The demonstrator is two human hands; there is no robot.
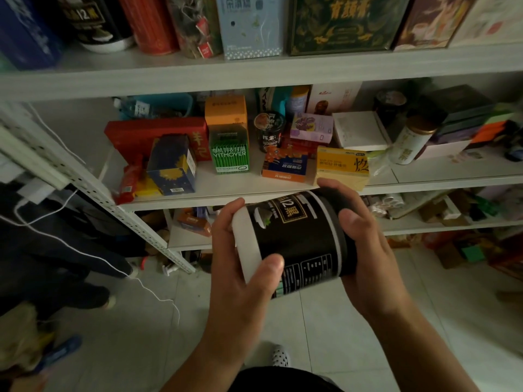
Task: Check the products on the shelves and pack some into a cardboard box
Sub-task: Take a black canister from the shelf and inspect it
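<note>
I hold a black canister (300,236) with a white lid sideways in front of the shelves, its printed label facing me. My left hand (240,267) grips the white lid end, thumb across the front. My right hand (359,244) grips the canister's base end, fingers curled over the top. A matching black canister (93,21) stands on the upper shelf at the left. No cardboard packing box shows in this view.
The white middle shelf (254,190) carries a green box (229,149), an orange box (284,165), a yellow box (342,168) and a blue box (172,165). Another person's legs (56,244) and a white cable (85,250) are at the left. Tiled floor lies below.
</note>
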